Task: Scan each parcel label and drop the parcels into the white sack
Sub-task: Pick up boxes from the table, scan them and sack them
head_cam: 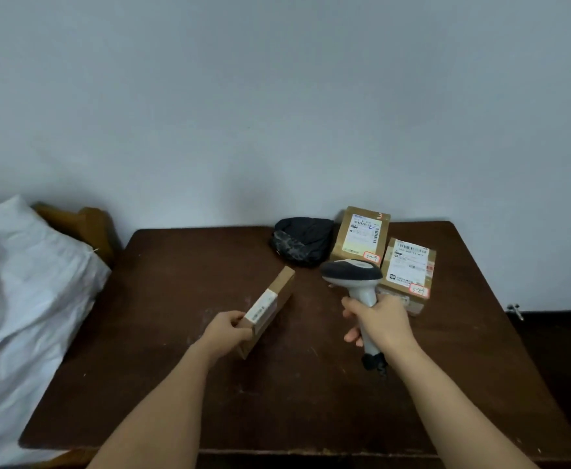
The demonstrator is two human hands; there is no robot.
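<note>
Now we hold a flat parcel (270, 308) in our left hand (226, 333) and the scanner (355, 286) in our right hand (379, 324).

Our left fingers curl round the near end of the flat parcel, which is tilted on edge above the brown table (162, 333), its white label (260, 305) facing right. Our right hand grips the scanner's handle, its dark head turned left toward that parcel. Behind the scanner, at the far right of the table, two more labelled boxes sit close together: one (362, 233) farther, one (409, 269) nearer and to the right. A black bundle (302, 240) lies just left of the farther box. The white sack (23, 299) lies off the table's left edge.
</note>
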